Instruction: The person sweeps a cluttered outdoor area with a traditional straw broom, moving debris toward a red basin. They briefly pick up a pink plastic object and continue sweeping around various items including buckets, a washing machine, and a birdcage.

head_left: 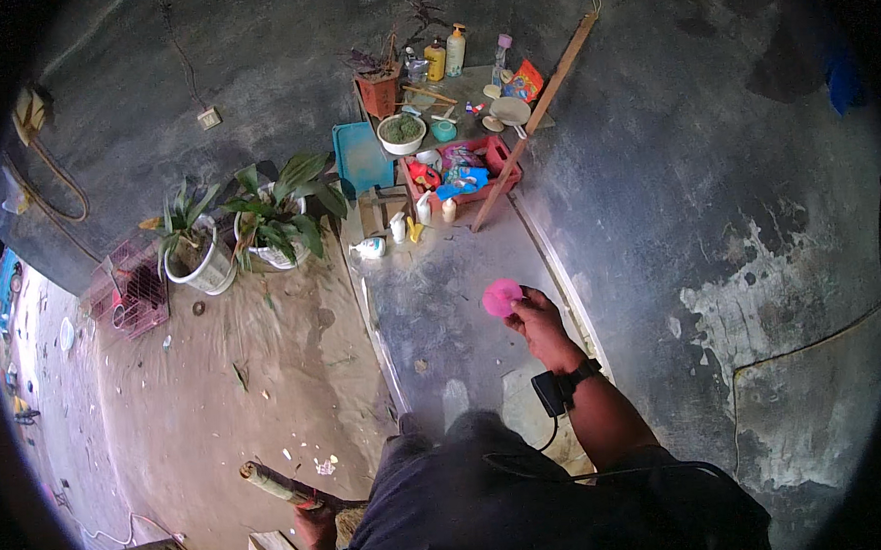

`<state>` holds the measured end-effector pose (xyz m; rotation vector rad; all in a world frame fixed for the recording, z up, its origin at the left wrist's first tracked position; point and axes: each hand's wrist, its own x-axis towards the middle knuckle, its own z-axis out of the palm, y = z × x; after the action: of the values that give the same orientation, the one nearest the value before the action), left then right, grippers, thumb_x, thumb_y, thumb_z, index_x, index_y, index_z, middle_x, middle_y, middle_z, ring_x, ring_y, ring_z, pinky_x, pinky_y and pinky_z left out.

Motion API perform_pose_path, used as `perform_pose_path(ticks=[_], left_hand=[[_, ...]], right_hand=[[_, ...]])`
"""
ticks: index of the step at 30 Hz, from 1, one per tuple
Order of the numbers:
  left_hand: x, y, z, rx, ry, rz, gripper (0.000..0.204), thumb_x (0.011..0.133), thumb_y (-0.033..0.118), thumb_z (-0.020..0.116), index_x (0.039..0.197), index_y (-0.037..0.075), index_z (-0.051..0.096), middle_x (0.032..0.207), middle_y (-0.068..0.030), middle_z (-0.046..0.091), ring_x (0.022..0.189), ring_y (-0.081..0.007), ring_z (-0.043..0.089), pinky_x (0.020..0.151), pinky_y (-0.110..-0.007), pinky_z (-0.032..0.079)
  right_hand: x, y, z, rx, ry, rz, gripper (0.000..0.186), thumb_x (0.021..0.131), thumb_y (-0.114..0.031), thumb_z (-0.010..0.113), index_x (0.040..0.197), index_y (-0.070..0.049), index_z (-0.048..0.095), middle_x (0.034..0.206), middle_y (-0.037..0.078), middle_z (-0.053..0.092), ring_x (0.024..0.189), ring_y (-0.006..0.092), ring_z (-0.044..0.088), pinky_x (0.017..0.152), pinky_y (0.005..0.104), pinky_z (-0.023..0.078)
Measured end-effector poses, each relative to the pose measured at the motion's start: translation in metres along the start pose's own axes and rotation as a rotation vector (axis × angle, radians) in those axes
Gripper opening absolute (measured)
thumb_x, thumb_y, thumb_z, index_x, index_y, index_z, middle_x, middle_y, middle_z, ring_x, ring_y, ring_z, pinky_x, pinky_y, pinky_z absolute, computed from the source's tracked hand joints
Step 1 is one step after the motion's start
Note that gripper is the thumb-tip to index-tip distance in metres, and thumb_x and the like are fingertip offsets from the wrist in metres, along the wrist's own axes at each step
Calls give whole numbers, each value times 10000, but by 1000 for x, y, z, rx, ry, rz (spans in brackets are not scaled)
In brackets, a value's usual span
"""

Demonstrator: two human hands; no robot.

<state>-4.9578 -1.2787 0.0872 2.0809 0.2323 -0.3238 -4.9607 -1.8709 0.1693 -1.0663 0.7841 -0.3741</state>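
My right hand (pixel 539 322) is raised over the grey floor strip, its thumb and fingers closed on the edge of a flat, round pink piece (pixel 501 298), which could be a lid or a disc. A dark band and a small black box with a cable sit on that wrist. Low on the left, my left hand (pixel 317 528) is wrapped at the near end of a thick wooden pole (pixel 278 483), where a bit of red shows. Part of that grip is hidden by the wood and my clothing.
Ahead stand spray bottles (pixel 397 228), a red crate (pixel 503 164) with packets and a blue tray (pixel 362 158). A wooden plank (pixel 551 103) leans beside the crate. Potted plants (pixel 204 261) and a pink wire cage (pixel 131 288) stand left. A wall runs along the right.
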Motion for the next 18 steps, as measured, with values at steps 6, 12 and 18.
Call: perform_pose_path(ticks=[6, 12, 18], left_hand=[[80, 47, 32, -101, 20, -18, 379, 781, 87, 769, 1101, -11, 591, 1023, -111, 677, 934, -204, 627, 836, -364, 516], [122, 79, 87, 75, 136, 54, 387, 723, 79, 805, 1049, 6, 610, 929, -94, 684, 866, -217, 644, 802, -384, 552], [112, 140, 156, 101, 257, -122, 354, 735, 108, 806, 1024, 18, 624, 959, -110, 679, 873, -229, 636, 800, -386, 533]], right_hand=[[98, -26, 5, 12, 67, 76, 284, 963, -82, 610, 1247, -83, 599, 1165, 51, 657, 1005, 176, 640, 868, 334, 560], [278, -57, -20, -23, 3, 34, 273, 970, -93, 581, 1240, -55, 603, 1184, 69, 663, 1057, 202, 651, 885, 335, 563], [504, -179, 2, 104, -126, -142, 297, 989, -177, 574, 1256, -49, 598, 1211, 77, 641, 1065, 204, 640, 848, 307, 574]])
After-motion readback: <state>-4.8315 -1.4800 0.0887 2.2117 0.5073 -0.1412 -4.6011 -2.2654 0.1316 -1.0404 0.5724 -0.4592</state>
